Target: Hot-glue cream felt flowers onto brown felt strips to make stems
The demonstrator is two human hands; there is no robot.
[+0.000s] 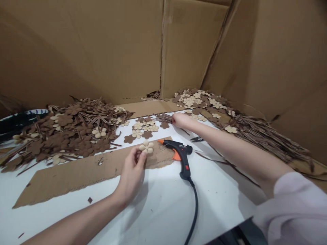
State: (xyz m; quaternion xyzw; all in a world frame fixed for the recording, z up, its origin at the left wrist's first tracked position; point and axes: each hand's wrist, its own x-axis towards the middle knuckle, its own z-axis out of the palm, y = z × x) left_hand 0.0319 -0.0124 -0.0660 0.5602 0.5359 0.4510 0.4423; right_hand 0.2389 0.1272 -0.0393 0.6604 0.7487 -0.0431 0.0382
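Between the thumb and fingers of my left hand is a cream felt flower, held above a cardboard strip. My right hand reaches forward to a small bundle of thin brown strips, its fingers closed at the bundle's right end. A black and orange glue gun lies between my hands, its orange tip over the strip's right end. Brown and cream flowers lie in a loose group left of my right hand.
A heap of brown flowers and strips covers the left. More flowers and long brown strips lie at the right. Black-handled snips rest below my right forearm. Cardboard walls stand behind. The gun's cord runs toward me.
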